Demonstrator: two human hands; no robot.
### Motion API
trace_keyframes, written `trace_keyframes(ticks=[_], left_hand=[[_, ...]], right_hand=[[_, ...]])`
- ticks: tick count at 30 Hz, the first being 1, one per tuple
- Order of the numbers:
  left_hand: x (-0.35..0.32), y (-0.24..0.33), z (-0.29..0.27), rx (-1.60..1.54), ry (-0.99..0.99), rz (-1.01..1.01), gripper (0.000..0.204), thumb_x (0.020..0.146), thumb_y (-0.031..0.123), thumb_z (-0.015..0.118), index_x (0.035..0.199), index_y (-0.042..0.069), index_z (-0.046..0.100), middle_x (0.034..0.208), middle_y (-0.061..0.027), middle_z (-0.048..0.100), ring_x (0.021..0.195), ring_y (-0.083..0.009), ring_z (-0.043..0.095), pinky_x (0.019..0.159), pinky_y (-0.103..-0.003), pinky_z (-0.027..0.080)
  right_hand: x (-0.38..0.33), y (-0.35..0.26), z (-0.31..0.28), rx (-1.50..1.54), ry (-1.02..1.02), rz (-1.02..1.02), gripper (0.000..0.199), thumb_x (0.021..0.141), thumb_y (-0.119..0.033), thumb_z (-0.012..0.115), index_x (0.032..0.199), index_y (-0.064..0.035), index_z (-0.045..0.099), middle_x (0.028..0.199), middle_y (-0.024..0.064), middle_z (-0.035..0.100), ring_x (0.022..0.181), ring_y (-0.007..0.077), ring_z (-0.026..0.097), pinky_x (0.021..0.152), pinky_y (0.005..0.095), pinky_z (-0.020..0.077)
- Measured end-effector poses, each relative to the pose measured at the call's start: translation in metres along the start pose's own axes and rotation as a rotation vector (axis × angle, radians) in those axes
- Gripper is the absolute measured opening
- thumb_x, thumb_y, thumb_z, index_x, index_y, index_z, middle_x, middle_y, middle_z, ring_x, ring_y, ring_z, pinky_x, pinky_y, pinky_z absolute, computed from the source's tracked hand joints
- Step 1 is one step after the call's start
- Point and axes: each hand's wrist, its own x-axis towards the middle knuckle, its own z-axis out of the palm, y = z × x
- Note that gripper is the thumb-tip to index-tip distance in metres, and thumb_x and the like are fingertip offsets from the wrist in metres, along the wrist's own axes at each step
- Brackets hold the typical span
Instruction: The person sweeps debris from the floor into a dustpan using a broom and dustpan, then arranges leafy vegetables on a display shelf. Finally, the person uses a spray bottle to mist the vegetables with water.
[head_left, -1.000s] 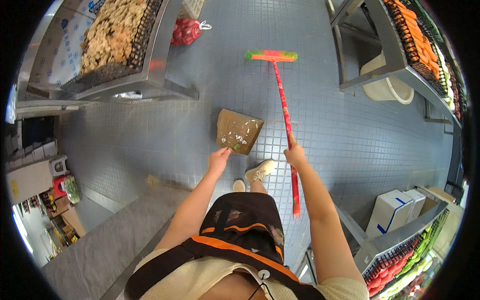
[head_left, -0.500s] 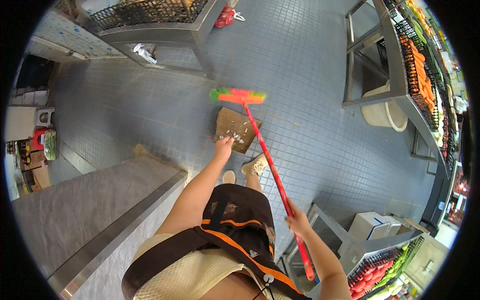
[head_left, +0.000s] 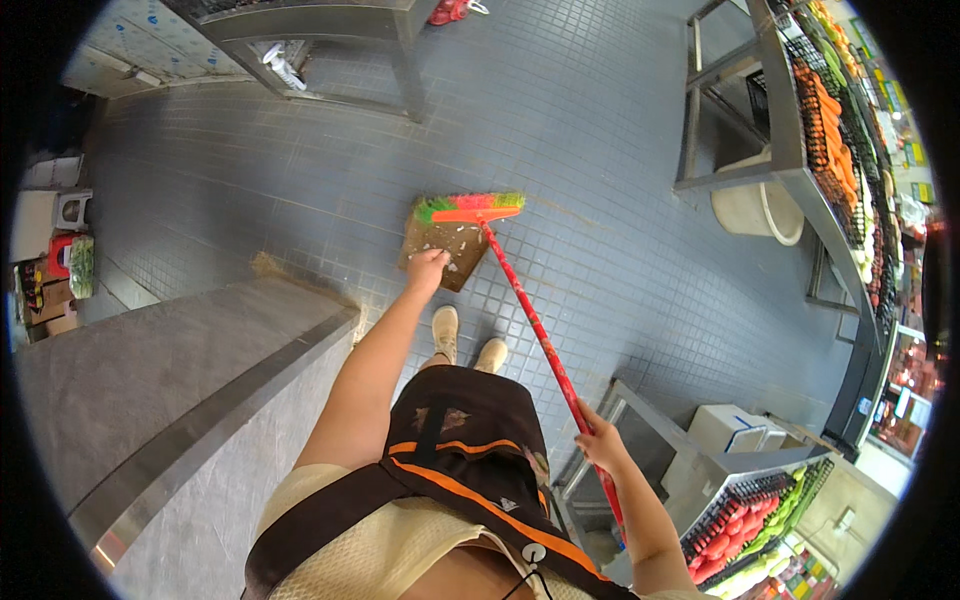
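My left hand [head_left: 428, 270] is closed on the near edge of a brown cardboard-like tray [head_left: 466, 258], held low over the tiles. Pale scraps of litter lie in it; the fingers partly cover them. Wrapped round the red handle of a broom [head_left: 528, 308] is my right hand [head_left: 600, 443], over by my right side. The handle slants away to an orange broom head [head_left: 478, 215] with green, red and yellow bristles. That head is at the tray's far edge and overlaps it in view; whether the two touch I cannot tell.
My pale shoes [head_left: 445, 335] stand just short of the tray. A grey counter [head_left: 200, 370] borders my left. Metal stands carry vegetable crates [head_left: 825, 130] on the right, with a white bucket [head_left: 757, 205] beneath. Another metal table [head_left: 320, 22] stands at the far left.
The broom head has come nearer, from beyond the tray to its far edge. My left hand and the tray have shifted left and slightly away. My left foot is now ahead of the right.
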Motion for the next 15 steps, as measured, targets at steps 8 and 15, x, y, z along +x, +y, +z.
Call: trace_keyframes(ticks=[8,15], left_hand=[[-0.065,0.003,-0.023,0.125,-0.25,-0.07,0.024,0.079,0.019,0.06,0.093,0.0,0.063,0.079,-0.0077,0.065,0.073,-0.0115,0.057,0.066,-0.027,0.044],[-0.11,-0.005,0.001,0.391,-0.37,0.076,0.023,0.079,0.019,0.059,0.094,0.002,0.063,0.081,-0.0104,0.065,0.074,-0.0168,0.059,0.067,-0.03,0.045]], right_hand=[[0.104,0.052,-0.065,0.213,0.303,-0.275,0.07,0.071,0.004,0.041,0.137,-0.0153,0.027,0.057,-0.0003,0.044,0.039,0.0096,0.039,0.035,0.0246,0.0343],[0.143,0.163,-0.018,-0.01,0.378,-0.196,0.078,0.073,0.002,0.05,0.139,-0.0227,0.017,0.066,0.008,0.054,0.045,0.0157,0.048,0.038,0.0311,0.0393]])
